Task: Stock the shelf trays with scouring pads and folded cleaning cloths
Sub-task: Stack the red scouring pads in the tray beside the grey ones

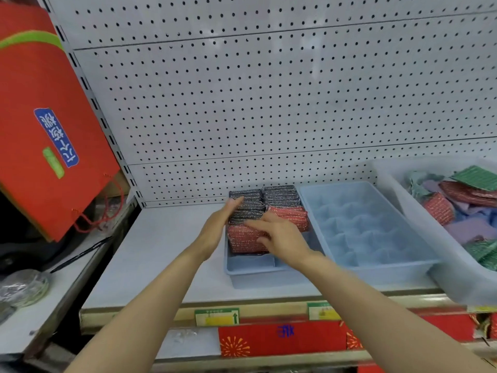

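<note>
A blue shelf tray (pixel 252 267) holds two rows of scouring pads standing on edge: dark silver pads (pixel 281 196) at the back and red glittery pads (pixel 293 215) toward the front. My left hand (pixel 217 224) lies flat with straight fingers against the left side of the left row. My right hand (pixel 279 235) rests on the front red pads (pixel 239 235), fingers stretched out over them. A second blue tray (pixel 360 224) to the right holds nothing. A clear bin (pixel 419 211) at far right carries loose red and green pads and purple cloths (pixel 468 227).
White pegboard (pixel 269 103) backs the shelf. Red paper bags (pixel 48 130) hang at the left. A lower side counter holds a coil of wire (pixel 24 289) and a black pen (pixel 80 254). Price labels (pixel 216 316) line the shelf's front edge.
</note>
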Available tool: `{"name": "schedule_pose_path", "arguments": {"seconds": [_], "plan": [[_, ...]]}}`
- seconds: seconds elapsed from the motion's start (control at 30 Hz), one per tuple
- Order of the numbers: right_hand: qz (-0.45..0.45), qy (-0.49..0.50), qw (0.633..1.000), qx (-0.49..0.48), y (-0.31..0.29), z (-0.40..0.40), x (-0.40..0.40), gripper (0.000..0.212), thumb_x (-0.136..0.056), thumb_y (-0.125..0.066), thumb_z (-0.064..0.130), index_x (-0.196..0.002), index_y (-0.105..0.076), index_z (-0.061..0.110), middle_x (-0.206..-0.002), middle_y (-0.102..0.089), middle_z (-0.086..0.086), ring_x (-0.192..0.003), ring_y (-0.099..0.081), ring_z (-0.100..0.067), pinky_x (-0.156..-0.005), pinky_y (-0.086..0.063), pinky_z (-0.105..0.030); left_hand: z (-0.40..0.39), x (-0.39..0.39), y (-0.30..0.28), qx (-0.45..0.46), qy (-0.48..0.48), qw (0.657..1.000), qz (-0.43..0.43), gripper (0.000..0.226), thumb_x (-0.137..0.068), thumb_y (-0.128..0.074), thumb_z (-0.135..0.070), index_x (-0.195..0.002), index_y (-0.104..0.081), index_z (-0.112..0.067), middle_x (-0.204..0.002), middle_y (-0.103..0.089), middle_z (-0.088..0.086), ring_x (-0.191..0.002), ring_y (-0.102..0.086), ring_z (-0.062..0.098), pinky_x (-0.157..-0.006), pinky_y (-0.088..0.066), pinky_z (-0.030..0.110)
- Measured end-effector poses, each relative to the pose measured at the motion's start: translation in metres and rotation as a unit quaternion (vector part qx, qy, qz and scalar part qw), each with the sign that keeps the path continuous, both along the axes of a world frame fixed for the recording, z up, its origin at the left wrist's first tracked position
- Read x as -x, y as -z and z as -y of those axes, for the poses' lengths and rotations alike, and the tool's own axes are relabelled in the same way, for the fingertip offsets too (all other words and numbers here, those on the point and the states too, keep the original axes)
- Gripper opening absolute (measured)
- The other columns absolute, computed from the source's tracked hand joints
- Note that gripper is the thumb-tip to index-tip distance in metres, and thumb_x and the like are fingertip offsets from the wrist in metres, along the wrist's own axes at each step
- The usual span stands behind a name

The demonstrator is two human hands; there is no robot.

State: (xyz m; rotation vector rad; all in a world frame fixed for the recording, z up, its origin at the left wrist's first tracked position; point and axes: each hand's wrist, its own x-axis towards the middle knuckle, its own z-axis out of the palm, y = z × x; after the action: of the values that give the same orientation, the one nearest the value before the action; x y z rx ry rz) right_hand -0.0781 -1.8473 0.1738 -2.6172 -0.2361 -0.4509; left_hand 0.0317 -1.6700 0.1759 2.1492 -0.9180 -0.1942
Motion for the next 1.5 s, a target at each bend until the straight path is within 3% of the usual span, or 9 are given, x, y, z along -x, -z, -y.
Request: {"name": "schedule_pose_path", "arguments": {"seconds": [0.13, 0.33, 0.43, 0.53, 0.73, 0.87, 1.0, 1.23, 1.5], "plan": [[0.021, 0.009, 0.997, 0.076, 0.015, -0.007, -0.008, 0.040, -0.060, -0.082, 0.009, -0.097, -0.070, 0.017, -0.080, -0.060, -0.001, -0.078, -0.054, -0.027, -0.056, -0.052, -0.040, 0.009, 0.020, 0.009, -0.088, 0.036, 0.993, 0.065, 0.049, -0.102, -0.045, -0.037, -0.149, -0.037, -0.029, -0.156, -0.029, -0.014, -0.145, -0.021, 0.003, -0.119, -0.020, 0.027], [0.002, 0.030, 0.999, 0.020, 0.013, 0.014, 0.003, 0.051, -0.075, -0.073, 0.012, -0.124, -0.062, 0.020, -0.102, -0.062, -0.002, -0.096, -0.057, -0.023, -0.076, -0.051, -0.039, 0.009, 0.026, 0.019, -0.154, 0.023, 0.973, 0.171, 0.062, -0.098, -0.046, -0.050, -0.153, -0.031, -0.025, -0.159, -0.027, -0.006, -0.147, -0.021, 0.016, -0.120, -0.021, 0.038], [-0.021, 0.070, 0.997, -0.027, 0.012, 0.024, 0.003, 0.032, -0.077, -0.071, 0.008, -0.107, -0.070, 0.020, -0.094, -0.070, 0.002, -0.087, -0.063, -0.018, -0.078, -0.051, -0.037, 0.007, 0.025, 0.021, -0.109, 0.005, 0.949, 0.297, 0.052, -0.085, -0.071, -0.042, -0.133, -0.060, -0.028, -0.130, -0.061, -0.007, -0.117, -0.054, 0.018, -0.093, -0.047, 0.031], [-0.041, 0.085, 0.994, -0.053, 0.013, 0.025, 0.002, 0.022, -0.077, -0.074, 0.013, -0.098, -0.068, 0.018, -0.089, -0.068, 0.005, -0.084, -0.063, -0.014, -0.078, -0.052, -0.036, 0.011, 0.023, 0.017, -0.089, -0.003, 0.948, 0.307, 0.045, -0.082, -0.076, -0.031, -0.126, -0.065, -0.028, -0.107, -0.065, -0.009, -0.097, -0.056, 0.018, -0.074, -0.047, 0.026], [-0.022, 0.072, 0.994, 0.080, 0.023, 0.042, 0.011, 0.070, -0.079, -0.073, 0.026, -0.141, -0.045, 0.015, -0.145, -0.045, -0.005, -0.135, -0.039, -0.027, -0.112, -0.030, -0.038, 0.014, 0.021, 0.020, -0.140, 0.027, 0.917, 0.373, 0.054, -0.067, -0.088, -0.020, -0.118, -0.070, -0.023, -0.092, -0.061, -0.003, -0.083, -0.059, 0.020, -0.056, -0.046, 0.024], [-0.058, 0.084, 0.985, 0.137, 0.029, 0.046, 0.016, 0.077, -0.091, -0.057, 0.044, -0.151, -0.022, 0.011, -0.160, -0.016, -0.005, -0.149, -0.007, -0.023, -0.121, -0.002, -0.037, 0.016, 0.020, 0.033, -0.179, 0.008, 0.887, 0.426, 0.061, -0.066, -0.087, -0.033, -0.122, -0.066, -0.019, -0.117, -0.062, 0.005, -0.099, -0.057, 0.027, -0.067, -0.055, 0.032], [-0.076, 0.084, 0.984, 0.138, 0.029, 0.046, 0.016, 0.078, -0.093, -0.051, 0.046, -0.153, -0.015, 0.011, -0.161, -0.010, -0.006, -0.149, -0.003, -0.022, -0.121, 0.000, -0.037, 0.019, 0.026, 0.035, -0.228, 0.021, 0.841, 0.491, 0.052, -0.090, -0.046, -0.053, -0.121, -0.066, -0.016, -0.143, -0.052, 0.005, -0.120, -0.053, 0.029, -0.089, -0.047, 0.042], [-0.086, 0.143, 0.978, 0.122, 0.027, 0.068, 0.029, 0.077, -0.096, -0.047, 0.045, -0.152, -0.012, 0.006, -0.160, -0.008, -0.011, -0.149, -0.005, -0.023, -0.120, 0.001, -0.032, 0.094, 0.023, -0.023, -0.101, -0.008, 0.932, 0.348, 0.024, -0.096, -0.057, -0.016, -0.115, -0.070, -0.013, -0.121, -0.067, 0.004, -0.112, -0.061, 0.028, -0.088, -0.054, 0.042], [-0.115, 0.143, 0.977, 0.104, 0.030, 0.071, 0.034, 0.075, -0.097, -0.043, 0.038, -0.153, -0.005, 0.005, -0.161, 0.000, -0.012, -0.149, 0.001, -0.023, -0.121, 0.003, -0.032, 0.158, 0.018, -0.012, -0.233, 0.014, 0.925, 0.299, 0.022, -0.096, -0.048, -0.019, -0.111, -0.064, -0.015, -0.108, -0.060, 0.005, -0.103, -0.057, 0.026, -0.078, -0.046, 0.036]]}}
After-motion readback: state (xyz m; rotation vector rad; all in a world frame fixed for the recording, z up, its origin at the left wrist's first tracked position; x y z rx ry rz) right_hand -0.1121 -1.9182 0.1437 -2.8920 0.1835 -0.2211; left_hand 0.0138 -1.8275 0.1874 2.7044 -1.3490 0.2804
